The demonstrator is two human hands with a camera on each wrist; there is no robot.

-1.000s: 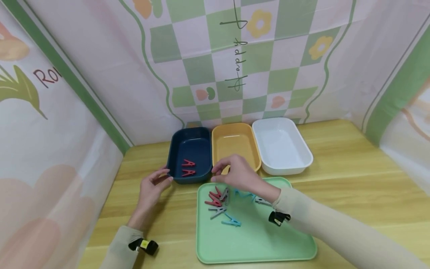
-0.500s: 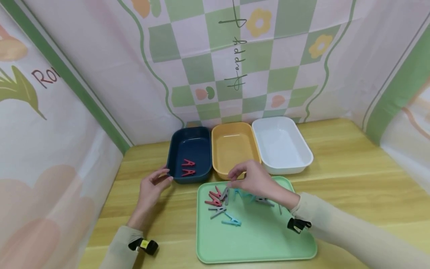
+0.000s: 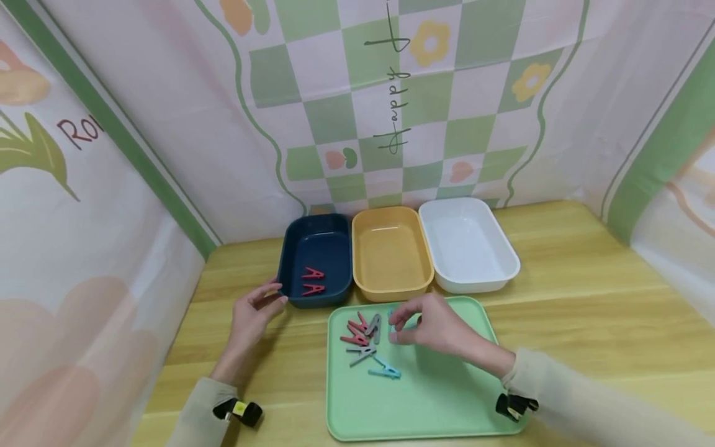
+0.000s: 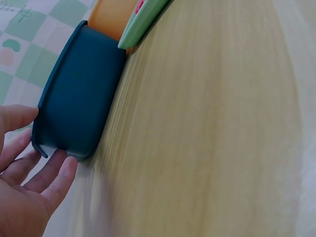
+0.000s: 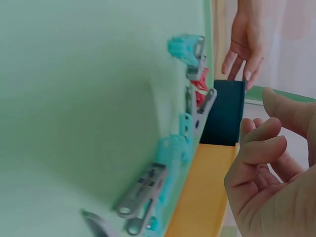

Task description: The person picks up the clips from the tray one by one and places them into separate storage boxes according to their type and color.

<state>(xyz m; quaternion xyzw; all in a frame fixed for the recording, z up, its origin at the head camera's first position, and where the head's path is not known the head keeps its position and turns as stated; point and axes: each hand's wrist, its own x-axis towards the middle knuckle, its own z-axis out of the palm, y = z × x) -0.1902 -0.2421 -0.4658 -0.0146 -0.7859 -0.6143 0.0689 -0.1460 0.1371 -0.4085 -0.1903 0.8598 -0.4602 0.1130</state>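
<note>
My left hand (image 3: 251, 316) rests with relaxed fingers against the near-left corner of a navy blue container (image 3: 315, 245); the left wrist view has its thumb at the rim and fingertips by the wall. Two red clothespins (image 3: 313, 274) lie inside that container. Above a light green tray (image 3: 424, 403) hovers my right hand (image 3: 438, 329), fingers loosely bent and holding nothing. Left of it on the tray are red clothespins (image 3: 354, 339), grey clothespins (image 3: 363, 354) and a light blue clothespin (image 3: 385, 371). More light blue and grey clothespins (image 5: 142, 190) lie under it, mostly hidden in the head view.
A yellow container (image 3: 391, 248) and a white container (image 3: 469, 242) stand in a row right of the navy one, behind the tray. All sit on a wooden table (image 3: 581, 298). Patterned cloth (image 3: 374, 105) hangs close behind and at both sides.
My right hand has moved from beside the navy container's near-right corner, rightward and toward me, over the tray's clothespins. The left hand has stayed at the navy container.
</note>
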